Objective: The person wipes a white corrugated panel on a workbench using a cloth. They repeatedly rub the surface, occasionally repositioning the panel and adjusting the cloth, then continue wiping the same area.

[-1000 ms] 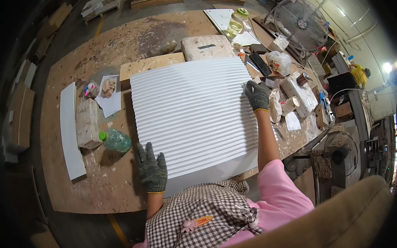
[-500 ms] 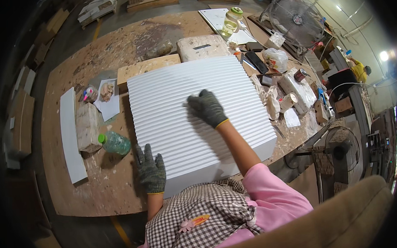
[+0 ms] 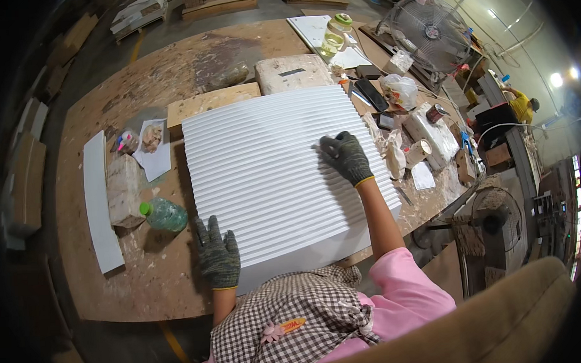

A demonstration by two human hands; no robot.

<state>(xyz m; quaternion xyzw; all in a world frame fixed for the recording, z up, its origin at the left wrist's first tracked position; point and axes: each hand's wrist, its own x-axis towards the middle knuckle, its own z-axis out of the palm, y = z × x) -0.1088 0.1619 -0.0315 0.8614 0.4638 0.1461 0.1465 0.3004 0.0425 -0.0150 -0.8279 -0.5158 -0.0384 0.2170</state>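
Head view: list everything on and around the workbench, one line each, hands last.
ribbed panel: 1, white, centre of bench
workbench: 1, stained brown wood
plastic bottle: 1, green, lying left of panel
flat strip: 1, white, far left edge
wooden board: 1, tan, behind panel
sanding block: 1, pale, behind panel
jar: 1, clear with green lid, far side
fan: 1, grey, far right
left hand: grey glove, flat on panel's near-left corner
right hand: grey glove, pressing on panel's right part
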